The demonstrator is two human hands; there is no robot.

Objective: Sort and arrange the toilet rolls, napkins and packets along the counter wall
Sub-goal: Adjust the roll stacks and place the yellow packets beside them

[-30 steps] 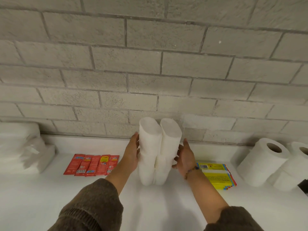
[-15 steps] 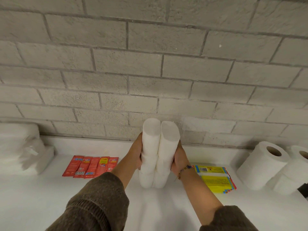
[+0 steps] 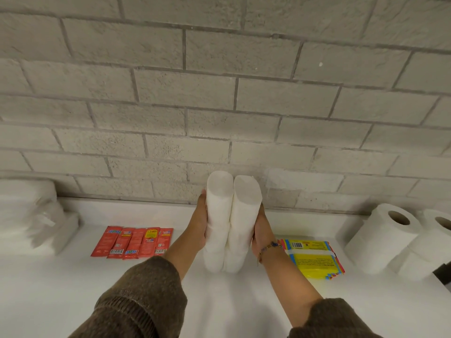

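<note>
Head view has us holding two tall white stacks (image 3: 218,215) upright on the counter (image 3: 73,301), side by side and touching. Our left hand (image 3: 200,225) clasps the left one from its outer side and our right hand (image 3: 260,231) clasps the right one the same way, pressing the pair together. Our fingers curl round behind, where we cannot see their tips. The stacks stand between our hands, close to the brick wall (image 3: 219,93). Left of our left hand, red packets (image 3: 133,242) lie flat in an overlapping row, and farther left napkins (image 3: 29,215) are heaped against the wall. Just right of our right wrist, which wears a bracelet (image 3: 268,246), lie yellow packets (image 3: 314,258). Beyond them toilet rolls (image 3: 383,237) are piled. Brown sleeves (image 3: 141,303) cover both forearms.
</note>
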